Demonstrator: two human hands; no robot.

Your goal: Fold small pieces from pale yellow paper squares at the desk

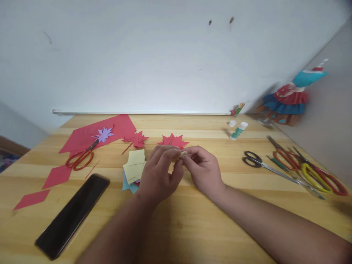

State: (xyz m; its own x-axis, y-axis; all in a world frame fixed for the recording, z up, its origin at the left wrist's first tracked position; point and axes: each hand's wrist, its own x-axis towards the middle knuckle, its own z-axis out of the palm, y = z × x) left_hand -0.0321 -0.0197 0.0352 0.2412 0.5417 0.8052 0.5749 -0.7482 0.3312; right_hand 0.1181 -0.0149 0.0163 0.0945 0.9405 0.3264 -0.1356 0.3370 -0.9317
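Observation:
My left hand [162, 172] and my right hand [205, 168] meet over the middle of the table, fingertips pinched together. Between them is a small piece of pale yellow paper [183, 154], mostly covered by the fingers. Several yellow paper squares [135, 165] lie stacked just left of my left hand, on top of a light blue paper shape [129, 187]. Beyond the hands sits a red paper star [173, 140], its near side hidden by my fingers. Another red paper star [137, 139] rests to its left.
On the left lie red paper [79, 137], a purple paper star [105, 134], orange-handled scissors [79, 159], red paper diamonds [57, 177] and a phone [73, 216]. To the right are a glue stick [239, 131], black-handled scissors [253, 159], more scissors [316, 178] and a doll-like figure [294, 93].

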